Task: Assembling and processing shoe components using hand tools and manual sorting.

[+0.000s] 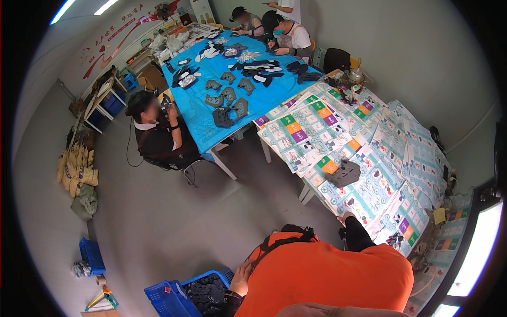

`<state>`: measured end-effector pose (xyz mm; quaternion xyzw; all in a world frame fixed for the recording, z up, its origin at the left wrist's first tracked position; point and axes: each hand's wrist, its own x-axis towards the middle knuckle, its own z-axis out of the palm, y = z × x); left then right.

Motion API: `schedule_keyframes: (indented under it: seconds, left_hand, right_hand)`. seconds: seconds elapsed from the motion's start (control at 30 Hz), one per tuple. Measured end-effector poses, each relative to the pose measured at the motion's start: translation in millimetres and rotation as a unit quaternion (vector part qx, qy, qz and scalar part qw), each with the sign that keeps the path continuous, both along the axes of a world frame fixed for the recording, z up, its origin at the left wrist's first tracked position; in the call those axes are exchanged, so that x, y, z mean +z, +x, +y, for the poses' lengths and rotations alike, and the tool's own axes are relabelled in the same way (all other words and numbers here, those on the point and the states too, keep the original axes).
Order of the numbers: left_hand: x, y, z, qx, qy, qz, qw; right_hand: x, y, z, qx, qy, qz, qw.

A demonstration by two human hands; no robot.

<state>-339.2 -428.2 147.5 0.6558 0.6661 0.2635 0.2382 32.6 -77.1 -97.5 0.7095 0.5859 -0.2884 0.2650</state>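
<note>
My left hand (241, 277) rests against the side of my orange shirt (327, 280), fingers stretched out and nothing seen in them. Right beside it stands a blue plastic crate (168, 299) filled with dark grey moulded parts (207, 294). My right hand (346, 217), below a black sleeve, is at the near edge of the paper-covered table (391, 179); its fingers are too small and partly hidden to read. Beyond that hand, a dark grey curved plate with holes (346, 174) lies on the printed sheets.
A blue-covered table (185, 108) carries several grey plates (245, 86), dark gloves (259, 67) and small trays. A seated person (161, 132) handles a dark part at its left side; others work at the far end. Tan sacks (76, 168) and a blue bin (92, 256) line the left wall.
</note>
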Motion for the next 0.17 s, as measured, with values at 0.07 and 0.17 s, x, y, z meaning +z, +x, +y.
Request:
schedule_keyframes:
  seconds: [0.07,0.17]
  left_hand:
    - [0.3,-0.5,0.0,-0.001,-0.001,0.003,1.0]
    - [-27.8,-20.4,-33.1,-0.012,0.005,0.001,1.0]
  right_hand:
    - [1.3,-0.2,-1.0,0.002,0.006,0.003,1.0]
    - [7.3,-2.2,-2.9,0.007,0.013,0.004,1.0]
